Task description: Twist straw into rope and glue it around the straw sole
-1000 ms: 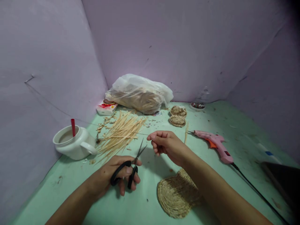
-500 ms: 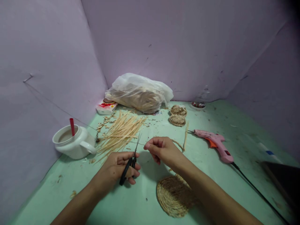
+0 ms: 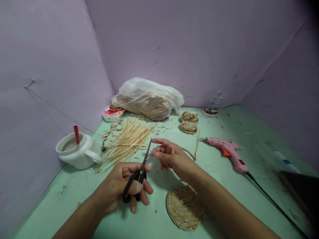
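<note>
My left hand [image 3: 119,184] is closed around the black handles of a pair of scissors [image 3: 146,159], blades pointing up and away. A thin thread [image 3: 86,127] runs from a nail in the left wall toward my right hand [image 3: 171,156]. My right thumb pinches the thread's end, while the index finger stretches out to the scissors' tip. Below my right forearm lies a round coiled straw mat [image 3: 181,207], partly hidden by the arm. A short braided cord [image 3: 188,152] shows beyond my right wrist. Pale straw strips [image 3: 129,136] lie in a loose heap beyond my left hand.
At left stands a white pot [image 3: 81,157] with a red stick in it. A pink glue gun [image 3: 229,151] and its cord lie at right. Behind are a plastic bag [image 3: 149,99], small coiled pieces [image 3: 188,127] and a tissue pack [image 3: 113,114].
The scissor blades have come together and now touch near my right index finger, which has stretched out. Fingers of my left hand have spread a little around the handles.
</note>
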Tool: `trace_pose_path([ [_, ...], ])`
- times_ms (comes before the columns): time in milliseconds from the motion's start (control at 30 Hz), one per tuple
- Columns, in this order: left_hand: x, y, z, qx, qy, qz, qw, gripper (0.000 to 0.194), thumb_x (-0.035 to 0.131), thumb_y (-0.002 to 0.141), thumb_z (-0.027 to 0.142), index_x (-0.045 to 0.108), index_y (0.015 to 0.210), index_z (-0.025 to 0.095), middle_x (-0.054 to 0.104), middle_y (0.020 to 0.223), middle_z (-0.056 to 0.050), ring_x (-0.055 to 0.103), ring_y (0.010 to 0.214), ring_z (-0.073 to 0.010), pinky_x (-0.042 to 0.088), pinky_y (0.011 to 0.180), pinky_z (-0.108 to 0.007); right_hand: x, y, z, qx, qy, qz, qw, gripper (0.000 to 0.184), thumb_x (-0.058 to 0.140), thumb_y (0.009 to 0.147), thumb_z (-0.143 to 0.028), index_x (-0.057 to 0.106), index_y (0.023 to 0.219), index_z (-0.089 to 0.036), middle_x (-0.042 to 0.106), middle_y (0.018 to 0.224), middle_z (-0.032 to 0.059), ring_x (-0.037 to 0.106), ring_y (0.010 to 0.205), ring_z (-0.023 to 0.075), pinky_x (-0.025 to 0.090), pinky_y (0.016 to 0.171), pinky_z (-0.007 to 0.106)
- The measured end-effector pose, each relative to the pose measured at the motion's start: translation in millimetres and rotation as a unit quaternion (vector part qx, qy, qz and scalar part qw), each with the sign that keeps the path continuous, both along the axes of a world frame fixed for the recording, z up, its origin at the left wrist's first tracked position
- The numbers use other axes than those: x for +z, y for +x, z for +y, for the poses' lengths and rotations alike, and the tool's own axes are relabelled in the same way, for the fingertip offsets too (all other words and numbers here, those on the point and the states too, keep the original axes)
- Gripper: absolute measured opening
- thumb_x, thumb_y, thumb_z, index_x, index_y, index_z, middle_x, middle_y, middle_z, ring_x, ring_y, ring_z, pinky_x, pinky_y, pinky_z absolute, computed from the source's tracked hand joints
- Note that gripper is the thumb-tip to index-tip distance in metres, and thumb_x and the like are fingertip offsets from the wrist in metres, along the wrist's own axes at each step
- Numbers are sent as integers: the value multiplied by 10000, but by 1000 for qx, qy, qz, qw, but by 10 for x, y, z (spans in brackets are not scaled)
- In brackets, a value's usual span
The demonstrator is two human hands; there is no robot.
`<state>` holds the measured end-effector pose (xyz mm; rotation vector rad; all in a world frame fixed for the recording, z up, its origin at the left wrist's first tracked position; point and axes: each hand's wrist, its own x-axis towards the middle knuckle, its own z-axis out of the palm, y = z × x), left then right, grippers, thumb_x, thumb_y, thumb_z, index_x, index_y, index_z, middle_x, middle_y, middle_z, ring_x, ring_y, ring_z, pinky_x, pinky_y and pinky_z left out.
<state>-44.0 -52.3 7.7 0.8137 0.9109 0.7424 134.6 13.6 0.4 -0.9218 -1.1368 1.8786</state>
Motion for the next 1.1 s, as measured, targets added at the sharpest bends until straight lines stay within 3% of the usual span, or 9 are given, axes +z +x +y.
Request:
trace_pose_path([
  [100,34,-55,-40,-60,-45,-119,990,380,637,638,189,593,1013,141,713,772,-125,678,589,-228,486,377,-199,38,-75,22,66,-13,174,983,679,611,598,-46,471,1205,-316,532,1242,13,393,461,15,352,400,164],
  [167,36,-86,-51,-110,-56,-203,971,395,581,658,190,592,1051,145,716,831,-149,689,647,-257,479,376,-194,45,-167,47,130,4,242,961,771,553,558,1,449,1229,-365,456,1350,1,337,423,3,337,387,166],
  [233,32,-110,-46,-150,-40,-270,950,426,521,673,172,583,1093,128,707,897,-178,691,703,-279,471,374,-195,25,-266,71,197,15,270,942,771,501,552,2,458,1232,-357,532,1280,9,272,377,2,304,364,169],
  [333,42,-133,-23,-162,9,-315,935,450,473,707,155,559,1146,108,689,960,-200,688,764,-271,466,404,-184,-39,-364,91,233,31,263,936,568,488,606,-68,563,1144,-231,684,914,22,251,359,23,266,347,173],
  [433,70,-151,5,-144,51,-310,938,455,458,738,189,540,1180,118,681,982,-202,683,802,-265,467,452,-186,-91,-376,84,195,52,220,954,225,531,705,-230,654,862,-127,587,566,-4,262,373,42,237,345,178],
  [467,79,-158,14,-131,67,-299,943,453,458,742,205,542,1178,118,680,980,-204,681,805,-268,469,468,-195,-97,-370,80,179,58,198,962,207,537,735,-288,649,790,-122,542,524,-15,267,380,44,236,350,179],
  [667,101,-202,53,-36,119,-211,970,416,477,693,218,591,1065,72,685,925,-192,670,783,-263,493,582,-268,-61,-408,94,96,110,95,985,265,601,743,-410,553,681,-156,522,584,-30,368,420,46,256,376,179],
  [833,96,-241,45,-32,106,-203,973,365,492,691,159,571,1043,108,697,823,-129,674,760,-246,502,524,-229,-29,-481,127,108,135,69,983,289,592,739,-411,516,617,-159,521,588,-27,333,432,42,232,393,182],
  [1100,78,-183,26,10,92,-181,979,336,482,737,174,548,1058,102,700,873,-176,677,676,-206,502,459,-190,-64,-516,126,96,169,42,980,251,564,747,-364,537,595,-166,503,567,-34,319,441,53,227,425,201],
])
